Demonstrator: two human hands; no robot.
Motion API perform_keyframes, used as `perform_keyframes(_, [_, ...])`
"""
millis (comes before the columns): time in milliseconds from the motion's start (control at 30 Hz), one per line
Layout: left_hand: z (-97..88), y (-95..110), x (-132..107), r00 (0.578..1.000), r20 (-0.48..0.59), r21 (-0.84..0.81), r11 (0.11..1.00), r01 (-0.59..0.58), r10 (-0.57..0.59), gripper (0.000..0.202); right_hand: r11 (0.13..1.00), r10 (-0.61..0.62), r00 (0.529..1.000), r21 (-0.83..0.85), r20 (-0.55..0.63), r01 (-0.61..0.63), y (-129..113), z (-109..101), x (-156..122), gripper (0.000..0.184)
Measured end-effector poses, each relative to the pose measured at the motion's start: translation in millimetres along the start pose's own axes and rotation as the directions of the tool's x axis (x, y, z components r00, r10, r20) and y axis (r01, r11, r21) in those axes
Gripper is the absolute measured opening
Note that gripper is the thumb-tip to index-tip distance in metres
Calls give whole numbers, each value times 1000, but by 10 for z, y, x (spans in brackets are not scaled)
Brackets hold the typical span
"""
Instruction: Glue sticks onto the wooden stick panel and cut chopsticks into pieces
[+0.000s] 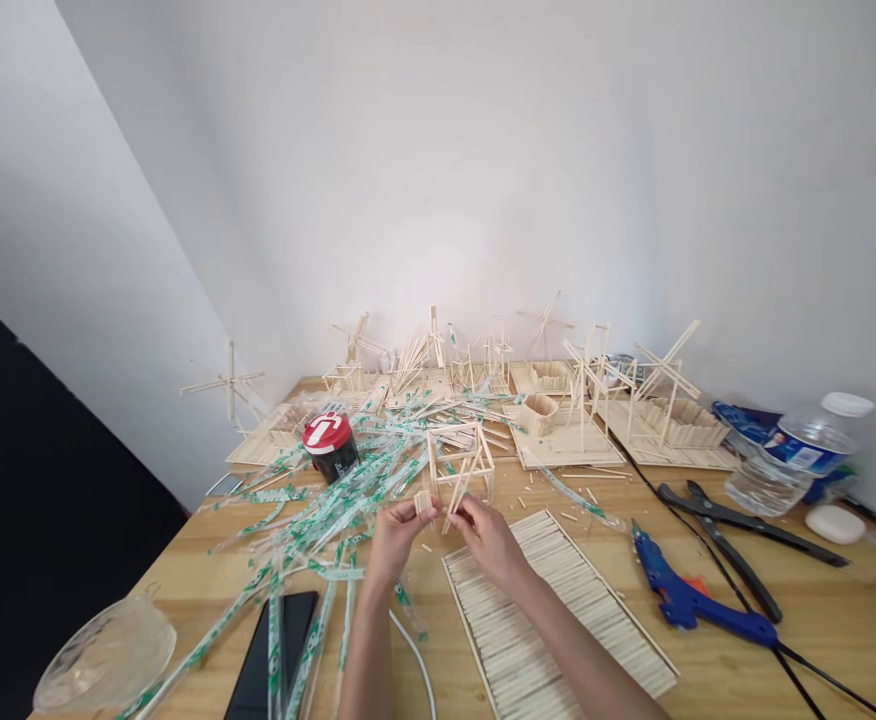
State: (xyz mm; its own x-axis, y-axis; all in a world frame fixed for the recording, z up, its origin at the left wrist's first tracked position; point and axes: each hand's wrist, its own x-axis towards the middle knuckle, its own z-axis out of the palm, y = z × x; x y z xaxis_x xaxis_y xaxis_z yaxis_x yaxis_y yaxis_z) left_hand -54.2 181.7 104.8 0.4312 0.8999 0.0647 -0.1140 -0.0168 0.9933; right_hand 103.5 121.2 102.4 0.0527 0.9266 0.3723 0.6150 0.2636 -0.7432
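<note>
My left hand pinches a small panel of short wooden sticks between thumb and fingers. Beside it, my right hand grips a few thin wooden sticks that slant upward; whether they are joined cannot be made out. The two hands almost meet at their fingertips. Just behind them stands an open box-shaped stick frame, partly covered by the held sticks. Below my right forearm lies a flat mat of wooden sticks, partly hidden by the arm.
Stick models on bases line the wall. Green-printed plastic wrappers spread left, around a red-lidded cup and over a phone. At right lie a blue glue gun, black-handled pliers and a water bottle. A clear bowl sits front left.
</note>
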Motion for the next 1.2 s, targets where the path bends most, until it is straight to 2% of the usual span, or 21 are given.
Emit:
perform_keyframes(200, [197,-269,107,997,82,60,998,-17,12,23,999,0,1000,-45,-31,-2,104,-40,-20,18])
perform_keyframes(367, [230,-392,136,991,131,96,995,-18,5,26,997,30,997,-75,-70,-35,161,-63,-42,20])
perform_keyframes(1200, [187,-517,169,983,181,162,987,-20,-10,28,981,179,984,73,-5,-178,276,-75,4,19])
